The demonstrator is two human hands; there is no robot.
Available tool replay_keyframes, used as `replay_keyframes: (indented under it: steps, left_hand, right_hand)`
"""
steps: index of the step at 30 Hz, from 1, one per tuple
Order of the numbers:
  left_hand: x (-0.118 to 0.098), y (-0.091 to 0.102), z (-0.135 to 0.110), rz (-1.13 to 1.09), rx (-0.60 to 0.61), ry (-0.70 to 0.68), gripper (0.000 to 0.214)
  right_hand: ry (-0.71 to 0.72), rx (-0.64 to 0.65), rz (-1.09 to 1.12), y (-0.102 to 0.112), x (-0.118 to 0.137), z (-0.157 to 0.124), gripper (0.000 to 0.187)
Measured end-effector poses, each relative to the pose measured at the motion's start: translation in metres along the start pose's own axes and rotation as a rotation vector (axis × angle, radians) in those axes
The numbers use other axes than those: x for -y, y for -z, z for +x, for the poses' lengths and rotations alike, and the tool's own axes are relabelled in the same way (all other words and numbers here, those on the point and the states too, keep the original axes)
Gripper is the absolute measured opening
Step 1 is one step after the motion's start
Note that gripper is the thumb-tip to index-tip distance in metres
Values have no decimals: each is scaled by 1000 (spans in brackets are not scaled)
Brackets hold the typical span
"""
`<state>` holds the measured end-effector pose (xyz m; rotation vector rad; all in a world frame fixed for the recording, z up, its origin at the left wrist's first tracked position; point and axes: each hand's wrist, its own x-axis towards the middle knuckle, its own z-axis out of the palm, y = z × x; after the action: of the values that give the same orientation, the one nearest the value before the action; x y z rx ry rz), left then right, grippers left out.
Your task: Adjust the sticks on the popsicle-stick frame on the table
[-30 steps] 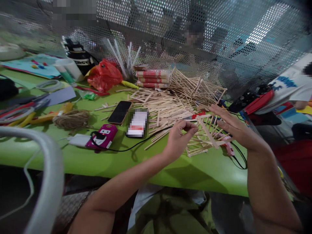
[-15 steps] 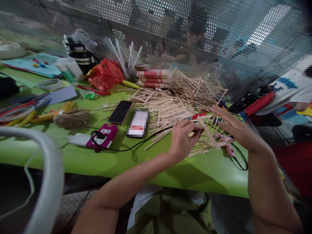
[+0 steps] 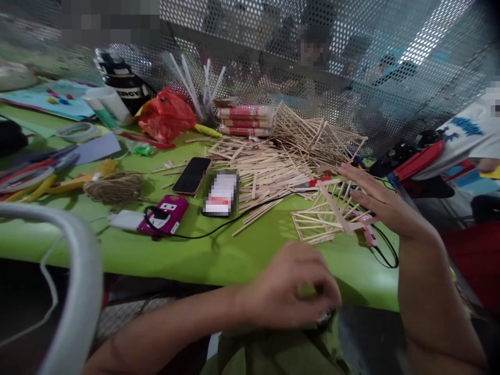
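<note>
My left hand (image 3: 295,286) is over the table's front edge, apart from the sticks and somewhat blurred. Its fingers curl in against the thumb; whatever may be between the tips is too unclear to name. On the right, my right hand (image 3: 385,205) has its fingers stretched out, thumb apart, against the right side of a wooden stick frame (image 3: 330,211). This open lattice of thin sticks stands on the green table (image 3: 258,260). Beside it, partly behind the frame and hand, lies a pink corded tool (image 3: 368,235).
Loose wooden sticks (image 3: 269,169) lie behind, with a larger stick structure (image 3: 312,133) and wrapped stick bundles (image 3: 245,121). Leftward are two phones (image 3: 192,176), a purple power strip (image 3: 167,214) with a black cord, twine (image 3: 113,187) and a red bag (image 3: 167,114). A perforated metal screen (image 3: 250,47) bounds the back.
My left hand has let go of the stick frame's near corner and drawn back toward my body. My right hand stays at the frame, almost unmoved.
</note>
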<state>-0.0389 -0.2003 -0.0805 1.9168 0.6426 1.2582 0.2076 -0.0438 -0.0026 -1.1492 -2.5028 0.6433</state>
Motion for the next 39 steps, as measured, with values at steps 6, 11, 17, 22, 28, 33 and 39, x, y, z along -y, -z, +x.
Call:
replay_keyframes:
  steps: [6,11,17,22,28,33,39]
  left_hand:
    - [7,-27,-25,77,668,-184,19]
    - [34,-17,-19,364,540,10,20]
    - [42,3,13,55,-83,266,10]
    - [39,-2,31,-165,-327,351,14]
    - [38,-12,47,-205,-363,286,15]
    - [42,-16,51,-114,-434,139,7]
    - [37,7,59,192,-361,-84,9]
  right_hand:
    - [-18,-7,-3,0,-1,1,63]
    - [12,-27,-42,-1,-8,2,63]
    - [42,-31,-48,-1,-8,3,63]
    - [50,-36,-53,-2,-9,4,63]
    - [67,-44,-57,-3,-12,3,63]
    - [85,-44,-73,-3,-13,4,61]
    - [89,-34,-82,-3,-14,5,65]
